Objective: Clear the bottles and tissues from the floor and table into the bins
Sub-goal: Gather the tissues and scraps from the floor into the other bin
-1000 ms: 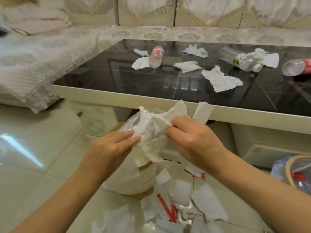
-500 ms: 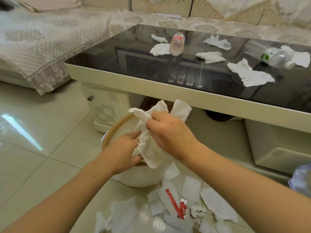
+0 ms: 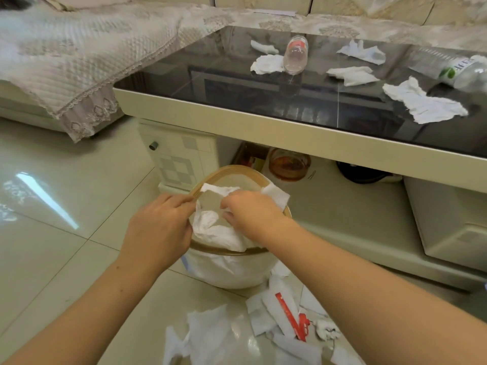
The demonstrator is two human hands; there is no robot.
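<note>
Now both hands over bin [image 3: 224, 172]: left hand [image 3: 158, 227], right hand [image 3: 250, 212] grip clamped on tissue wad [image 3: 216, 230].

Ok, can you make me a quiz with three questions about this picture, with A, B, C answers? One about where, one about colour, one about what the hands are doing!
1. Where is the bin?
A. on the table
B. on the floor by the table
C. on the sofa

2. What colour is the table top?
A. black
B. yellow
C. blue

3. What are both hands doing?
A. waving
B. holding a bottle
C. holding tissues over the bin

Answers:
1 B, it stands on the tiles.
2 A, glossy black.
3 C, the left hand and right hand grip the tissues above its rim.
</note>
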